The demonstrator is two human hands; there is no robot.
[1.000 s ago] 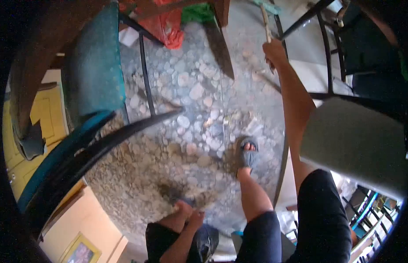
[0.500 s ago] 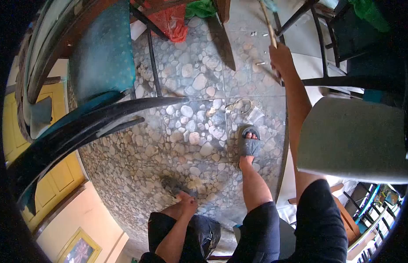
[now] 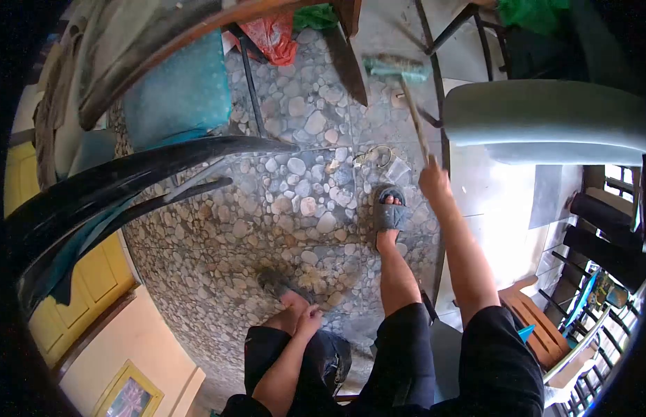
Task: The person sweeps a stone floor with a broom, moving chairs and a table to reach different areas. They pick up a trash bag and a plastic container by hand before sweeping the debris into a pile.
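Observation:
My right hand (image 3: 435, 182) is wrapped round the wooden handle of a broom (image 3: 413, 118). The broom's pale teal head with dark bristles lies on the floor ahead, near the chair legs. Close to my left knee, my left hand (image 3: 310, 322) has its fingers curled together, with nothing visible in them. Between the broom and my sandalled foot (image 3: 390, 208) lie a thin loop (image 3: 383, 157) and a clear plastic scrap (image 3: 399, 170) on the pebble-patterned floor (image 3: 295, 187). A small pale bit (image 3: 399, 96) is just below the broom head.
A teal-seated chair (image 3: 177, 90) and a dark curved chair part (image 3: 149, 161) stand at the left. Padded grey-green furniture (image 3: 545, 115) juts in at the right. Red plastic (image 3: 271, 38) and green plastic (image 3: 316, 16) lie at the top. A wooden stool (image 3: 538, 323) is at lower right.
My right hand has drawn the broom back towards me, and its head has come into full view on the floor. The grey-green furniture appears higher in the view. My left hand has shifted slightly right.

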